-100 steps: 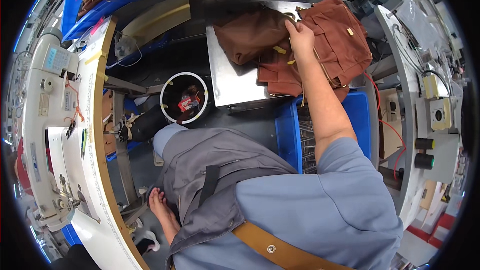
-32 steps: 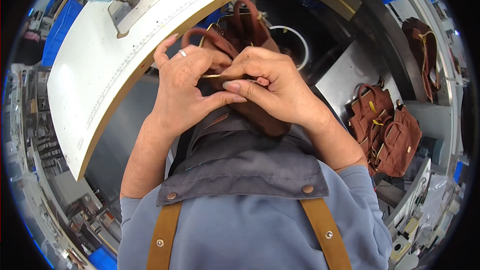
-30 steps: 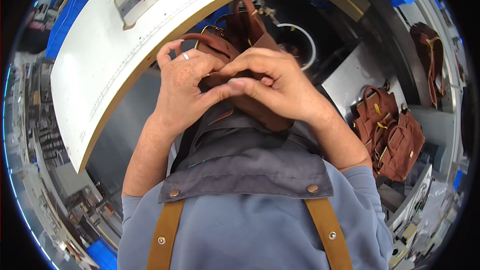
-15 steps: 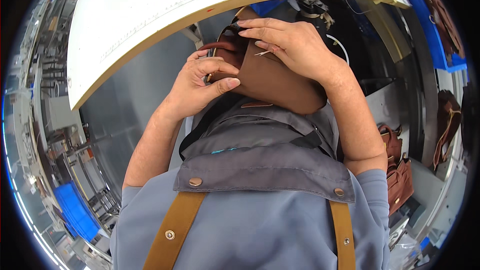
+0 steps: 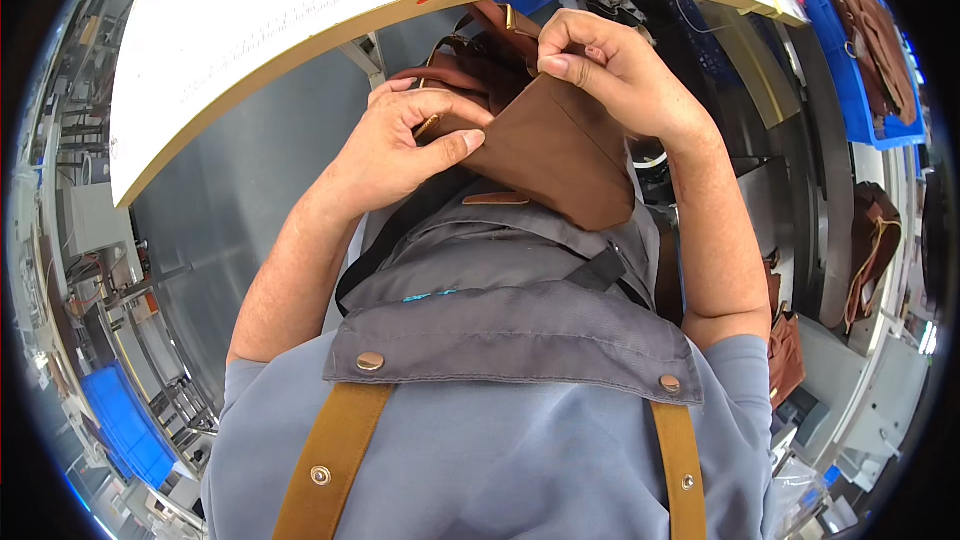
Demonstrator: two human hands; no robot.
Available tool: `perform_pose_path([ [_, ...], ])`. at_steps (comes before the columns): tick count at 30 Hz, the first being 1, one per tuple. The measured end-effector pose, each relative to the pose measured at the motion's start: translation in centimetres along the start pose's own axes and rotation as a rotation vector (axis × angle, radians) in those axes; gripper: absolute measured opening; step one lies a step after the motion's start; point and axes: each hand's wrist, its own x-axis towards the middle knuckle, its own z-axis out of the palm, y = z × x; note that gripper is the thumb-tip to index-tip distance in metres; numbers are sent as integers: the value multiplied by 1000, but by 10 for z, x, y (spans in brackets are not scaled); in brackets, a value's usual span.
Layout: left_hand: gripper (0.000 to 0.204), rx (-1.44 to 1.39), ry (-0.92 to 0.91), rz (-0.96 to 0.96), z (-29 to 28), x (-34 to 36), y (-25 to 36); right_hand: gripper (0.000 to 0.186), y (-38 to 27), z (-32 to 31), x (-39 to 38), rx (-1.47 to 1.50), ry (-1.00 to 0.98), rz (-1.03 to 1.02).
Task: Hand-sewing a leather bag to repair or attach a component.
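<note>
A brown bag (image 5: 560,155) with reddish-brown handles (image 5: 440,73) and gold-coloured metal parts lies over my lap, just below the table edge. My left hand (image 5: 410,135) grips the bag's near-left edge between thumb and fingers, close to a gold-coloured zip (image 5: 428,126). At the far side, my right hand (image 5: 610,70) pinches the upper corner of the brown panel and holds it up, so the panel stands taut. The inside of the bag is mostly hidden behind the panel and my fingers.
The white tabletop (image 5: 270,10) with a printed scale curves ahead of my hands. A blue crate (image 5: 850,70) of brown bag pieces stands at the far right. Further brown bags (image 5: 785,360) sit low on the right. A grey apron (image 5: 510,340) covers my lap.
My right hand has gone from spread fingers over the panel to a pinch at its corner, raising it. A small pale thing under those fingers no longer shows. My left hand keeps its hold.
</note>
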Motion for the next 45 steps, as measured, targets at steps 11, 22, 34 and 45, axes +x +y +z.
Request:
perform_pose_path([
  [11, 21, -342, -80, -207, 10, 6, 13, 25, 4, 18, -11, -164, 208, -130],
  [22, 22, -504, -11, -268, 15, -3, 9, 22, -20, 73, -52, -652, 453, -257],
  [34, 16, -548, 33, -301, 15, -7, 13, 29, -20, 85, -49, -645, 520, -249],
  [45, 15, -551, 42, -314, 17, -7, 12, 17, -21, 76, -55, -589, 448, -275],
])
